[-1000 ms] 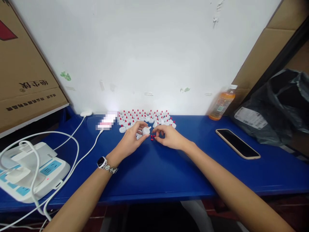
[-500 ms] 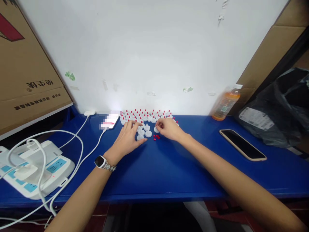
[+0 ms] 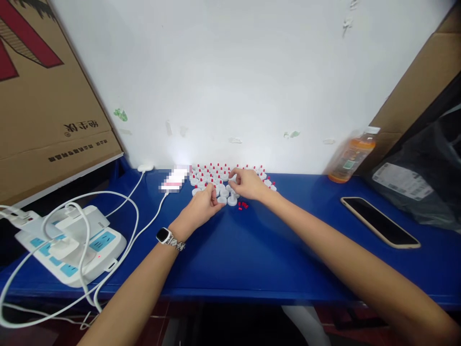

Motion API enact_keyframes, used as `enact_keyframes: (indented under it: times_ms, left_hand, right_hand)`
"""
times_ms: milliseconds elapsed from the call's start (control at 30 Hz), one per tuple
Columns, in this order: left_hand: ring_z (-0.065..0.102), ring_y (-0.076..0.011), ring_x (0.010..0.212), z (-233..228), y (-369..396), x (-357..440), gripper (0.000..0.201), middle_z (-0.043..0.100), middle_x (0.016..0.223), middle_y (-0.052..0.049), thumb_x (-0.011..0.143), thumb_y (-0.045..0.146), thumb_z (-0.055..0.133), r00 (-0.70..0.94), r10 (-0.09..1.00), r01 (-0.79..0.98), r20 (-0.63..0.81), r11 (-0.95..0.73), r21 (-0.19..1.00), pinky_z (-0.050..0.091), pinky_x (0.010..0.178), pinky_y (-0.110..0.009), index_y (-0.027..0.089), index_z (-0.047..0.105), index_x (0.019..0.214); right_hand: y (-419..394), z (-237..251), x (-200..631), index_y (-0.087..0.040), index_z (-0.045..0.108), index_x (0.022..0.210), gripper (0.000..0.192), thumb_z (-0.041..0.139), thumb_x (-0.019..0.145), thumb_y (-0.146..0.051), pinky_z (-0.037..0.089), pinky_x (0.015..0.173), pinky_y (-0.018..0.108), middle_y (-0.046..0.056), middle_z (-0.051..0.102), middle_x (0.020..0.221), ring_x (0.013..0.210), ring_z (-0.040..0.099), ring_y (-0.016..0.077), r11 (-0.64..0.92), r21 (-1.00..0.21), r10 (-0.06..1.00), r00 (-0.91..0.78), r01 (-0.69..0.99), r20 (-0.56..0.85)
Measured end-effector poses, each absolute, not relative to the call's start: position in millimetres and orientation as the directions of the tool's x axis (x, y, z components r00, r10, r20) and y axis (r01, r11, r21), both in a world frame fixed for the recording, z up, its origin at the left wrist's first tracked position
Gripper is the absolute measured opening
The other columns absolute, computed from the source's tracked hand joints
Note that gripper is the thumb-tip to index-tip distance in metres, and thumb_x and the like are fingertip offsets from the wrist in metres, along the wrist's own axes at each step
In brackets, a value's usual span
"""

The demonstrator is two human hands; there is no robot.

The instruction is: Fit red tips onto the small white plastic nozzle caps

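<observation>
Where the blue tabletop (image 3: 252,259) meets the white wall, at the middle of the frame, the left hand (image 3: 201,209) rests with its fingers curled together at the near edge of a cluster of white caps (image 3: 230,199); whether it grips one I cannot tell. Just to its right, the right hand (image 3: 248,185) lies over the caps with fingertips pinched together, what they hold being too small to make out. Many caps behind the hands carry red tips (image 3: 216,169). A few loose red pieces (image 3: 243,205) lie just below the right hand. At lower left sits a power strip (image 3: 72,245) with white cables; at right, a phone (image 3: 380,222) and an orange bottle (image 3: 351,156).
</observation>
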State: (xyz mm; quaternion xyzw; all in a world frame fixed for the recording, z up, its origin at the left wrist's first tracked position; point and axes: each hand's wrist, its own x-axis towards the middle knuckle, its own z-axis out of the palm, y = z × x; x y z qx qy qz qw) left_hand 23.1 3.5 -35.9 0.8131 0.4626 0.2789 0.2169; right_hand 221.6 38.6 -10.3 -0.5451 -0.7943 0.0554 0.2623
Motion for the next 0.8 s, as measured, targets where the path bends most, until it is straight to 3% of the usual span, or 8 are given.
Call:
enact_keyframes:
  times_ms: [100, 200, 300, 400, 533, 633, 800]
  left_hand:
    - [0.057, -0.0164, 0.06, -29.9, 2.7, 17.4, 0.025, 0.06, 0.067, 0.002, 0.084, 0.035, 0.063, 0.376, 0.885, 0.662, 0.275, -0.464, 0.589, 0.038, 0.055, -0.027, 0.023, 0.042, 0.079]
    - [0.057, -0.0171, 0.063, -27.0, 3.2, 13.5, 0.019, 0.06, 0.07, 0.001, 0.087, 0.034, 0.06, 0.361, 0.883, 0.67, 0.298, -0.468, 0.576, 0.042, 0.059, -0.029, 0.022, 0.047, 0.082]
    - [0.06, -0.0209, 0.083, -26.9, 2.4, 14.5, 0.016, 0.061, 0.092, -0.005, 0.09, 0.034, 0.058, 0.33, 0.846, 0.693, 0.418, -0.518, 0.501, 0.047, 0.071, -0.034, 0.021, 0.051, 0.093]
    - [0.055, -0.0258, 0.109, -26.3, -1.8, 20.9, 0.025, 0.053, 0.118, -0.011, 0.093, 0.036, 0.054, 0.298, 0.771, 0.707, 0.563, -0.575, 0.413, 0.048, 0.088, -0.041, 0.02, 0.051, 0.113]
    - [0.054, -0.0267, 0.112, -26.2, -8.6, 33.1, 0.038, 0.056, 0.121, -0.011, 0.097, 0.041, 0.049, 0.371, 0.747, 0.666, 0.551, -0.628, 0.403, 0.046, 0.094, -0.044, 0.02, 0.045, 0.129]
    - [0.057, -0.0258, 0.105, -28.4, -11.6, 38.7, 0.033, 0.06, 0.111, -0.01, 0.101, 0.04, 0.043, 0.478, 0.727, 0.607, 0.494, -0.679, 0.413, 0.047, 0.092, -0.043, 0.02, 0.046, 0.127]
    - [0.055, -0.0254, 0.109, -26.8, -18.9, 42.4, 0.029, 0.059, 0.118, -0.012, 0.103, 0.034, 0.037, 0.606, 0.612, 0.522, 0.508, -0.788, 0.326, 0.046, 0.095, -0.043, 0.02, 0.046, 0.127]
  right_hand:
    - [56.2, -7.5, 204.1, -0.018, 0.07, 0.101, 0.025, 0.061, 0.085, -0.036, 0.039, 0.084, 0.035, 0.006, 0.071, 0.083, 0.083, 0.062, 0.0216, 0.416, -0.293, 0.889, -0.318, 0.861, 0.329]
    - [67.4, -5.7, 191.8, -0.018, 0.071, 0.088, 0.015, 0.06, 0.084, -0.028, 0.036, 0.091, 0.038, 0.007, 0.071, 0.087, 0.089, 0.062, 0.022, 0.413, -0.254, 0.898, -0.344, 0.875, 0.275]
    - [61.9, -0.6, 192.1, -0.018, 0.07, 0.086, 0.013, 0.059, 0.085, -0.025, 0.037, 0.086, 0.034, 0.005, 0.071, 0.085, 0.084, 0.061, 0.0191, 0.415, -0.341, 0.895, -0.312, 0.843, 0.318]
    - [42.8, 4.8, 201.7, -0.017, 0.069, 0.088, 0.015, 0.058, 0.086, -0.028, 0.039, 0.073, 0.028, 0.003, 0.069, 0.082, 0.073, 0.057, 0.0152, 0.431, -0.542, 0.888, -0.232, 0.722, 0.398]
    - [12.5, 2.4, 216.0, -0.017, 0.065, 0.087, 0.019, 0.057, 0.087, -0.034, 0.038, 0.063, 0.025, -0.001, 0.061, 0.071, 0.064, 0.051, 0.0128, 0.466, -0.754, 0.885, -0.236, 0.462, 0.402]
    - [-8.9, -4.1, 224.1, -0.019, 0.057, 0.087, 0.017, 0.052, 0.091, -0.036, 0.036, 0.06, 0.025, -0.004, 0.053, 0.066, 0.061, 0.048, 0.0123, 0.467, -0.771, 0.884, -0.224, 0.433, 0.41]
    - [-29.8, -10.0, 231.2, -0.022, 0.042, 0.079, 0.026, 0.037, 0.099, -0.038, 0.032, 0.061, 0.026, -0.005, 0.047, 0.066, 0.061, 0.045, 0.0123, 0.53, -0.671, 0.848, -0.318, 0.519, 0.424]
